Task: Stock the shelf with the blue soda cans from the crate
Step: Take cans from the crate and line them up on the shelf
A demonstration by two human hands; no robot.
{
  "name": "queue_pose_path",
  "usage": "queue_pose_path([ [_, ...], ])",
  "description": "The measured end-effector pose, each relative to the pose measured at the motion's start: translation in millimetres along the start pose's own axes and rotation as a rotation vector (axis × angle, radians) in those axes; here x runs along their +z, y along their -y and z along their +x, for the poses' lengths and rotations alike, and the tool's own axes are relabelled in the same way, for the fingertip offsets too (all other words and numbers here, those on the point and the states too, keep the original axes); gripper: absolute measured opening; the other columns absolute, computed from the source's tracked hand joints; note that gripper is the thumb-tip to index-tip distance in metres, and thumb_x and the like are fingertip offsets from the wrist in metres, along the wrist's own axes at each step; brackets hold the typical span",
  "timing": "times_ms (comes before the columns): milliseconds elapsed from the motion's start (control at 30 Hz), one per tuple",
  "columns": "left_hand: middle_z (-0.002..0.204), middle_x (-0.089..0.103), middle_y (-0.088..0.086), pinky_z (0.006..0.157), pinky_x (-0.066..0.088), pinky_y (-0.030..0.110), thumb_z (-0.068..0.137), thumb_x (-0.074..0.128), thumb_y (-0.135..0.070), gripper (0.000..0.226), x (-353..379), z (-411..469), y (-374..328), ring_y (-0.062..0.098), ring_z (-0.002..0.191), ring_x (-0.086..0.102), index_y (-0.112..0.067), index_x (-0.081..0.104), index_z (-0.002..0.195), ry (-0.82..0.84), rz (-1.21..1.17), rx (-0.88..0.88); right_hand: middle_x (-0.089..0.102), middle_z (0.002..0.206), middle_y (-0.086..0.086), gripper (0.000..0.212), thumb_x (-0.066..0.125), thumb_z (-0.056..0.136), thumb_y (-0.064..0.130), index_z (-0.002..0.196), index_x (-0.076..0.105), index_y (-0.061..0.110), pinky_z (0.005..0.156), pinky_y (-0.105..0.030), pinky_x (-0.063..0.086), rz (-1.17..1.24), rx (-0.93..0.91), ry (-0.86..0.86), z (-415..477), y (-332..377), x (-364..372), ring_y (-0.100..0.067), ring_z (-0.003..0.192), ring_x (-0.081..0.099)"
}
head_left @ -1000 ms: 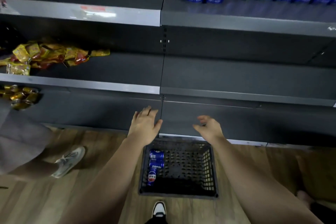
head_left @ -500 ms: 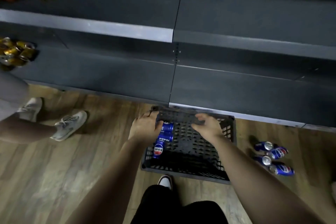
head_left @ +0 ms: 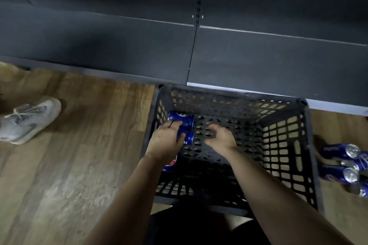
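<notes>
Change vs 0.5 s ago: both hands were at the crate's far rim and are now down inside it. The view has closed in and tipped down; the snack packets and the second sneaker are out of frame.

Left hand (head_left: pixel 164 142): thumb and fingers curled round the middle can (head_left: pixel 189 139), gripping it.
Right hand (head_left: pixel 221 138): fingers loosely curled over the crate bottom, nothing in it.

Counts, near to far:
- Blue soda cans in the crate (head_left: pixel 282 151): 3, lying on their sides in a row along the left wall. The nearest can (head_left: pixel 171 163) is partly under the left wrist, then comes the middle can, then the far can (head_left: pixel 182 118).
- Blue cans on the floor (head_left: pixel 79 145), just right of the crate: 4 cans (head_left: pixel 336 150) as far as the frame edge allows, silver tops showing.
- Sneakers: 1 pale sneaker (head_left: pixel 29 120), well left of the crate.

Materials:
- Crate: black plastic, square, lattice walls and perforated bottom.
- Floor: wood-grain planks.
- Shelf unit (head_left: pixel 99 45): dark matte panels behind the crate, with a slotted upright at the seam.
</notes>
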State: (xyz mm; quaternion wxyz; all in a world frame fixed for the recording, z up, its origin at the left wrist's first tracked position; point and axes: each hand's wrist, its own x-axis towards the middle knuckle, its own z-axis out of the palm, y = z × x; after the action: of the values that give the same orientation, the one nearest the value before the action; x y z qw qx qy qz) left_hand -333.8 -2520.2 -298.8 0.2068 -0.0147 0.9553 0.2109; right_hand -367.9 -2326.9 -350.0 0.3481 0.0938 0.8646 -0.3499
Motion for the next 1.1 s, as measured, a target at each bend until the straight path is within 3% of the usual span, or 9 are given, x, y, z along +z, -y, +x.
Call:
queue_pose_path([
  [67, 0.136, 0.049, 0.009, 0.099, 0.038, 0.037, 0.098, 0.044, -0.032, 0.046, 19.0, 12.5, 8.6, 0.028, 0.120, 0.047, -0.015, 0.041, 0.140, -0.024, 0.031, 0.003, 0.057, 0.136, -0.004, 0.063, 0.072, 0.083, 0.023, 0.140, 0.048, 0.019, 0.097, -0.028, 0.046, -0.004, -0.009, 0.002, 20.9, -11.0, 16.3, -0.020, 0.122, 0.055],
  [233, 0.139, 0.045, 0.008, 0.101, 0.036, 0.035, 0.098, 0.044, -0.031, 0.047, 48.1, 36.4, 19.8, 0.027, 0.126, 0.042, -0.013, 0.040, 0.141, -0.062, 0.074, 0.013, 0.063, 0.126, -0.001, 0.059, 0.076, 0.078, 0.026, 0.133, 0.055, 0.020, 0.083, -0.024, 0.044, -0.039, -0.057, -0.021, 65.1, -31.1, 45.8, -0.019, 0.114, 0.059],
  [367, 0.134, 0.049, 0.009, 0.099, 0.038, 0.035, 0.097, 0.046, -0.029, 0.044, 60.0, 45.6, 27.8, 0.025, 0.121, 0.046, -0.012, 0.044, 0.137, -0.120, 0.077, 0.018, 0.065, 0.124, -0.002, 0.059, 0.078, 0.075, 0.025, 0.131, 0.057, 0.022, 0.087, -0.027, 0.048, -0.066, -0.093, -0.025, 90.7, -39.5, 66.5, -0.019, 0.111, 0.061],
  [533, 0.140, 0.045, 0.007, 0.101, 0.037, 0.031, 0.097, 0.047, -0.029, 0.046, 67.1, 46.3, 32.9, 0.022, 0.123, 0.046, -0.013, 0.041, 0.141, -0.151, 0.056, 0.014, 0.060, 0.129, -0.005, 0.073, 0.083, 0.072, 0.022, 0.137, 0.051, 0.019, 0.086, -0.024, 0.043, -0.036, -0.088, 0.016, 104.3, -39.6, 90.6, -0.023, 0.116, 0.058],
  [600, 0.141, 0.044, 0.007, 0.102, 0.036, 0.031, 0.097, 0.047, -0.029, 0.047, 68.6, 45.8, 33.6, 0.021, 0.124, 0.046, -0.014, 0.040, 0.142, -0.152, 0.049, 0.022, 0.059, 0.129, -0.005, 0.078, 0.085, 0.068, 0.016, 0.137, 0.049, 0.016, 0.094, -0.026, 0.045, -0.002, -0.085, 0.029, 105.6, -38.2, 101.6, -0.024, 0.120, 0.057],
  [700, 0.142, 0.043, 0.004, 0.102, 0.035, 0.029, 0.097, 0.046, -0.031, 0.048, 69.7, 43.8, 34.8, 0.018, 0.126, 0.044, -0.016, 0.039, 0.142, -0.148, 0.048, 0.020, 0.047, 0.135, -0.006, 0.087, 0.089, 0.060, 0.020, 0.136, 0.046, 0.020, 0.101, -0.034, 0.044, -0.024, -0.099, 0.005, 110.5, -38.4, 115.3, -0.025, 0.121, 0.054],
  [833, 0.142, 0.044, 0.003, 0.105, 0.033, 0.028, 0.096, 0.047, -0.029, 0.048, 70.4, 42.9, 36.3, 0.018, 0.127, 0.043, -0.016, 0.041, 0.141, -0.171, 0.049, 0.042, 0.030, 0.140, -0.009, 0.088, 0.085, 0.068, 0.032, 0.142, 0.038, 0.020, 0.102, -0.032, 0.043, -0.211, -0.078, -0.013, 109.3, -35.1, 123.9, -0.029, 0.120, 0.052],
  [967, 0.141, 0.044, 0.005, 0.104, 0.033, 0.027, 0.096, 0.048, -0.028, 0.046, 70.7, 44.4, 37.8, 0.019, 0.126, 0.044, -0.013, 0.043, 0.140, -0.164, 0.032, 0.055, 0.051, 0.130, -0.012, 0.071, 0.081, 0.069, 0.036, 0.129, 0.051, 0.014, 0.091, -0.027, 0.044, -0.223, -0.055, -0.001, 107.9, -36.4, 124.0, -0.027, 0.114, 0.057],
  [1100, 0.140, 0.045, 0.005, 0.102, 0.035, 0.027, 0.097, 0.048, -0.028, 0.045, 70.2, 45.1, 37.3, 0.019, 0.124, 0.046, -0.013, 0.044, 0.139, -0.163, 0.029, 0.044, 0.069, 0.108, -0.005, 0.057, 0.080, 0.070, 0.042, 0.116, 0.063, 0.013, 0.072, -0.022, 0.044, -0.063, 0.022, 0.026, 103.1, -46.7, 112.5, -0.019, 0.097, 0.065],
])
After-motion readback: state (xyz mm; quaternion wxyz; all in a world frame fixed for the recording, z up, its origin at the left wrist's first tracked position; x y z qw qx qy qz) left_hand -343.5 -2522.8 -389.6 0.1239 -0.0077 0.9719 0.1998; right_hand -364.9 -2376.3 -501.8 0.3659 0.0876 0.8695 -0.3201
